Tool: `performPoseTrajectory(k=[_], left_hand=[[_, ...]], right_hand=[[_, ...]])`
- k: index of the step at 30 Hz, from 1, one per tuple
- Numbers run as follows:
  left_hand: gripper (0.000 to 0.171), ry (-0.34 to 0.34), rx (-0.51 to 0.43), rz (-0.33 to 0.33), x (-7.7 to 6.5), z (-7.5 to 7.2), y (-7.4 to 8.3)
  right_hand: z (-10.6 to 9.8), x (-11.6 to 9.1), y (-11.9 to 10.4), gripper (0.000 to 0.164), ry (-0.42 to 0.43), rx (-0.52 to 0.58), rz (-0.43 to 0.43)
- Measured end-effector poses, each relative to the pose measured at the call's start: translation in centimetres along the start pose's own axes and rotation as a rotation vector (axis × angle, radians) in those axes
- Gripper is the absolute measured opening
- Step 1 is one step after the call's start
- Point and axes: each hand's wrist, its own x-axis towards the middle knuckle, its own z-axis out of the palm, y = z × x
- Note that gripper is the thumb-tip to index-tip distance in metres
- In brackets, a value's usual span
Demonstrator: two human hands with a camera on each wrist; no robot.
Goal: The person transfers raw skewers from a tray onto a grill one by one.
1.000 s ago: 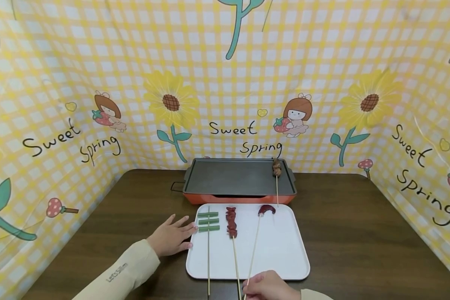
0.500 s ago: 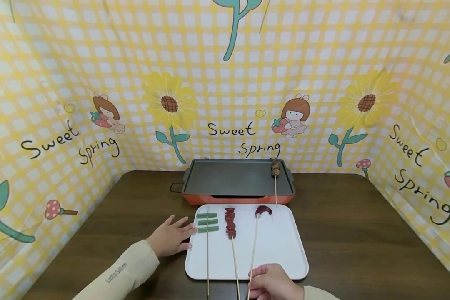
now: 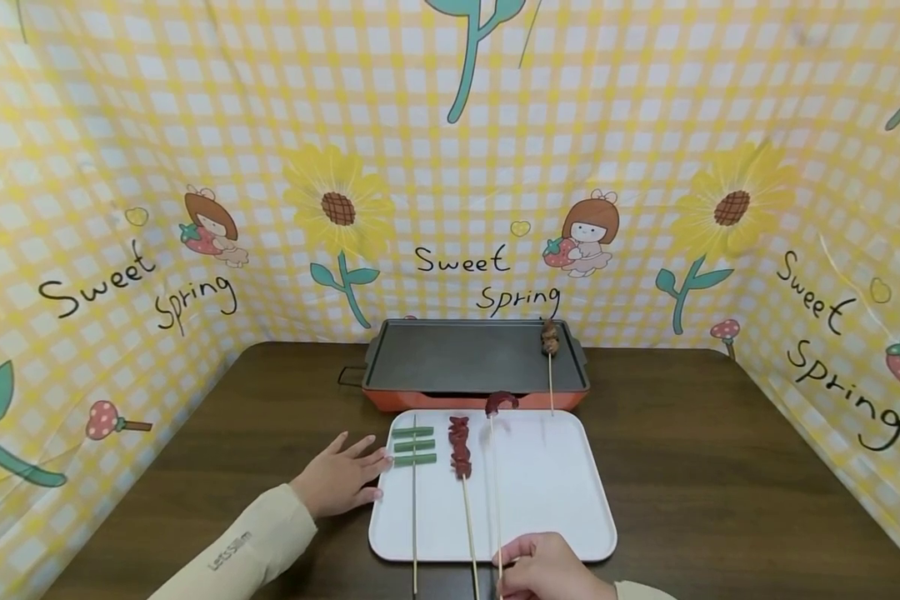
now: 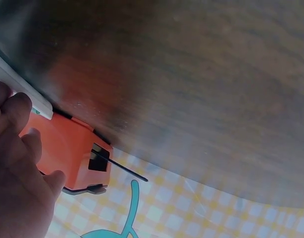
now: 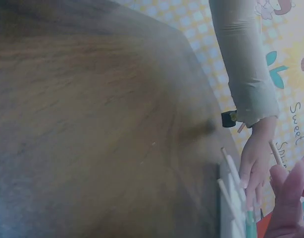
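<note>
My right hand (image 3: 546, 568) pinches the stick of a skewer (image 3: 496, 492) near its lower end. A curved dark red piece of food (image 3: 502, 403) sits at its tip, raised above the tray's far edge. My left hand (image 3: 337, 478) lies with fingers spread, fingertips touching the left rim of the white tray (image 3: 562, 500). On that tray lie a skewer of green pieces (image 3: 415, 446) and a skewer of red meat (image 3: 461, 450). In the right wrist view, the pinched stick's end (image 5: 276, 152) pokes out above the fingers.
Behind the tray stands an orange electric griddle (image 3: 457, 357) with a dark flat plate. A skewer of browned meat (image 3: 550, 339) lies on its right end, stick overhanging the front. A wire handle (image 3: 351, 377) juts left. Patterned cloth (image 3: 450, 167) surrounds the brown table (image 3: 690, 467).
The skewer in my right hand has risen off the tray, its dark red tip moving left and away toward the griddle. My left hand has stayed put.
</note>
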Motion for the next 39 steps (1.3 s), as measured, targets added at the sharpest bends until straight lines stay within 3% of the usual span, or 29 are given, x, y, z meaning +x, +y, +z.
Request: performPoseTrajectory(k=[8,13,20,30,39], left_hand=[[0.052,0.009,0.002,-0.002,-0.1,0.0,0.1],[0.053,0.01,-0.001,0.001,-0.1,-0.2,0.1],[0.053,0.005,-0.005,0.003,-0.2,-0.3,0.1],[0.052,-0.016,-0.002,-0.023,-0.2,-0.1,0.2],[0.053,-0.014,-0.009,-0.016,-0.1,0.0,0.2]], right_hand=[[-0.4,-0.3,-2.2,0.019,-0.053,0.091,0.023],[-0.4,-0.9,-3.2,0.022,-0.075,0.083,0.023],[-0.7,-0.7,-4.7,0.024,-0.041,0.107,-0.029],[-1.5,1.5,-5.8,0.02,0.027,0.084,-0.085],[-3.0,5.0,-6.0,0.015,0.13,0.025,-0.08]])
